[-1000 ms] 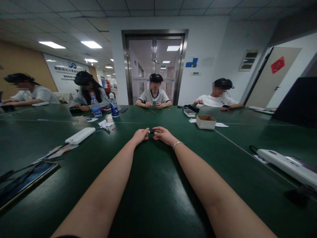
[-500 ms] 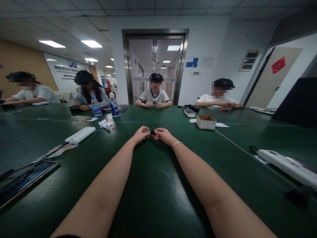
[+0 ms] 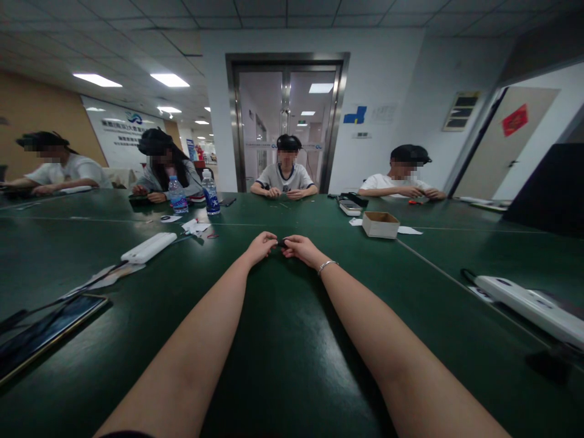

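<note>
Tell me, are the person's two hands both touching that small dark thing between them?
Touching: the head view shows left hand and right hand pinching the small dark thing from either side.

An office meeting room: long green conference table, tiled ceiling panels, glass double doors.

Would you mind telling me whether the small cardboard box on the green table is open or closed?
Open: the cardboard box shows a raised rim and no lid. Its contents cannot be seen.
</note>
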A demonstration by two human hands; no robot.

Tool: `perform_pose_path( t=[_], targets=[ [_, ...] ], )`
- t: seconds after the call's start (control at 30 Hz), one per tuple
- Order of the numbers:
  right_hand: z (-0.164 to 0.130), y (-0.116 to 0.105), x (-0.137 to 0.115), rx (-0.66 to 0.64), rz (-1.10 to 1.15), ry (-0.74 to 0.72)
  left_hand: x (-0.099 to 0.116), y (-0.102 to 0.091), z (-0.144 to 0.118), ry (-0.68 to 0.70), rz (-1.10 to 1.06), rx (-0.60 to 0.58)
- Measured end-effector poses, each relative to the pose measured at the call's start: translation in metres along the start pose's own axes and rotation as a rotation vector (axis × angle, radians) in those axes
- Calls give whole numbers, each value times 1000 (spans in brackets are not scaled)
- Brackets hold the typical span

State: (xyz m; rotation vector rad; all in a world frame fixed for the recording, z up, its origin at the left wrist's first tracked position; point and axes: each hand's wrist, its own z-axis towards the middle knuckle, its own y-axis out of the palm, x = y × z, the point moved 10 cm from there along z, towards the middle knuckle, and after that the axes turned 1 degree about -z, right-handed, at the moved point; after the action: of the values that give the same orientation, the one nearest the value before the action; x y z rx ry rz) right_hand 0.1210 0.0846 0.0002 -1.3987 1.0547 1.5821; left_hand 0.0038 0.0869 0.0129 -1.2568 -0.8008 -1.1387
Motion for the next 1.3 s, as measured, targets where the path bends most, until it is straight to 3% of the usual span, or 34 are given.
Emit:
perform_pose_path(
  t=[0.4, 0.73, 1.3],
  targets=[
    [0, -1, 1, 18, -16, 12, -7, 4, 3, -25, 14, -64],
    [1, -2, 2, 14, -21, 7, 2, -2, -3, -15, 11, 4],
    [-1, 0, 0, 4, -5, 2, -4, 1, 3, -4, 11, -35]
  ],
)
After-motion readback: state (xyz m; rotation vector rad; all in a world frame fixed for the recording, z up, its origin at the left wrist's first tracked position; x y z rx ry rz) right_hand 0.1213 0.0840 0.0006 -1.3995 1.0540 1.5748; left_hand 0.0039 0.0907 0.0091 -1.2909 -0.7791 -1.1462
